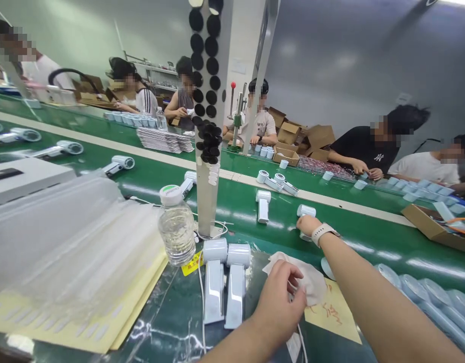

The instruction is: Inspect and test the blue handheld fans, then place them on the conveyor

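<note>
My right hand [308, 226], with a pale watch strap at the wrist, reaches over the green belt. Its fingers are closed around a light-blue device shaped like a small hair dryer [306, 210]; the hand covers much of its handle. Nearer to me, my left hand [283, 295] hovers at a crumpled white cloth [311, 282], fingers loosely bent and the thumb apart; nothing shows between them. Two similar devices [215, 282] [238, 285] lie side by side left of that hand. Another one [263, 206] rests on the belt.
A metal post [208, 201] with black round stickers rises ahead, a clear bottle [175, 227] at its foot. Plastic sheeting [84, 242] covers the left side. More devices [425, 290] line the right. Co-workers sit across the green belt [353, 222]; an open carton [437, 229] stands far right.
</note>
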The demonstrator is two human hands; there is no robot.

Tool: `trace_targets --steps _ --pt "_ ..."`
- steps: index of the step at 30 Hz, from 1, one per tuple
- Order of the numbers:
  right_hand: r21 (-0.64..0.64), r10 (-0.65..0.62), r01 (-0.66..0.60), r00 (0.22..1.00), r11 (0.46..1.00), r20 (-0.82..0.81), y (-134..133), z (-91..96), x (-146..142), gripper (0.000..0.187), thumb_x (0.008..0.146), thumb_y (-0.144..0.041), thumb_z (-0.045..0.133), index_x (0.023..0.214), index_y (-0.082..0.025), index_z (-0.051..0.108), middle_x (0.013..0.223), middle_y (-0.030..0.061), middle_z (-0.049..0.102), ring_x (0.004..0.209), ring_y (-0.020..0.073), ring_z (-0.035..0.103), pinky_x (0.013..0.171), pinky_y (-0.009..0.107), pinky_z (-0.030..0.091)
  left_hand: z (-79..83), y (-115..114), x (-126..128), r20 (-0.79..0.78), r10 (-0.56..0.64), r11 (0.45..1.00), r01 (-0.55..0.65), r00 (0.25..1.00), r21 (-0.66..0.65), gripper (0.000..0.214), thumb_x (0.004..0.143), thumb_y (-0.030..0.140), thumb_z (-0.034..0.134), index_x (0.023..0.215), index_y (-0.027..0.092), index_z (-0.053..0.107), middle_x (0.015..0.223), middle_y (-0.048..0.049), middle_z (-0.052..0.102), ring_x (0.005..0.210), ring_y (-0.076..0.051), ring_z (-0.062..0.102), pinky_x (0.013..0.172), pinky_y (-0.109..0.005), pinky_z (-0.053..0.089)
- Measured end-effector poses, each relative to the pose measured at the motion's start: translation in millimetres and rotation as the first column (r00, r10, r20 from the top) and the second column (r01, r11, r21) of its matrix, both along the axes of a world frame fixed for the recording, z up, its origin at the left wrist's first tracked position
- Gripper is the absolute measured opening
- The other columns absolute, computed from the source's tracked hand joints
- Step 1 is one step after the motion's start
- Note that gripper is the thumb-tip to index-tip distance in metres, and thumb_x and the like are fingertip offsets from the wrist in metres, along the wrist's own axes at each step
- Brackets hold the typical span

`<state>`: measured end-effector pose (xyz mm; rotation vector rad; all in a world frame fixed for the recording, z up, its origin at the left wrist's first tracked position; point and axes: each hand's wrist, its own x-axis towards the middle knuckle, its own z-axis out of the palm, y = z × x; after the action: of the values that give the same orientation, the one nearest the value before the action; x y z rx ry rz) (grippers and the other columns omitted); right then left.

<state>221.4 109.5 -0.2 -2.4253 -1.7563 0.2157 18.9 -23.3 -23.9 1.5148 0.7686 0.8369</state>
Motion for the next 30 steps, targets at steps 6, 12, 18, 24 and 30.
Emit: trace_targets --steps 6,12,18,24,30 --pt "-0.024 -0.156 0.156 0.987 0.988 -0.036 37.0 -20.5 -89.7 0.037 0.096 -0.036 0.062 0.128 -0.018 0.059 0.132 0.0105 0.06 0.112 0.026 0.063 0.093 0.049 0.053 -15.3 -0.3 4.0 0.054 0.065 0.998 -0.064 0.996 -0.023 0.021 0.073 0.005 0.05 0.084 0.022 0.045 0.092 -0.0047 0.053 0.084 -0.02 0.05 0.078 -0.035 0.043" --pt "-0.01 -0.067 0.067 0.975 0.998 -0.212 2.5 -6.1 -86.9 0.029 0.095 -0.036 0.058 0.113 -0.014 0.066 0.114 0.0116 0.068 0.101 0.0247 0.065 0.088 0.042 0.053 -20.6 -4.0 6.4 0.165 0.054 0.993 -0.034 0.985 -0.117 0.016 0.087 0.021 0.054 0.103 0.02 0.053 0.107 -0.0098 0.058 0.096 -0.023 0.055 0.09 -0.039 0.044" --pt "0.023 0.14 -0.146 0.876 0.989 -0.462 -114.0 19.8 -72.4 0.035 0.089 -0.041 0.052 0.107 -0.019 0.073 0.109 0.0089 0.072 0.105 0.0292 0.065 0.086 0.04 0.052 -3.4 14.2 10.1 0.499 0.491 0.706 0.009 0.714 -0.708 0.051 0.086 0.054 0.064 0.122 0.021 0.051 0.121 -0.0129 0.065 0.116 -0.026 0.062 0.104 -0.04 0.044" --pt "0.231 0.205 -0.093 0.824 0.968 -0.528 -199.1 18.3 -79.2 0.047 0.077 -0.056 0.069 0.11 -0.023 0.076 0.154 0.0141 0.046 0.14 0.0414 0.04 0.114 0.061 0.027 8.7 15.9 1.0 0.578 0.414 0.61 0.257 0.703 -0.75 0.056 0.071 0.061 0.077 0.101 0.015 0.065 0.088 -0.0107 0.075 0.09 -0.03 0.072 0.09 -0.044 0.055" --pt "0.308 0.139 0.014 0.871 0.951 -0.47 -212.7 -4.3 -62.1 0.039 0.099 -0.045 0.037 0.084 -0.021 0.064 0.086 0.0112 0.073 0.077 0.0248 0.067 0.071 0.039 0.053 1.3 13.0 -4.9 0.629 0.215 0.627 0.389 0.747 -0.675 0.061 0.065 0.066 0.077 0.087 0.01 0.07 0.073 -0.0094 0.072 0.07 -0.023 0.07 0.077 -0.038 0.057"
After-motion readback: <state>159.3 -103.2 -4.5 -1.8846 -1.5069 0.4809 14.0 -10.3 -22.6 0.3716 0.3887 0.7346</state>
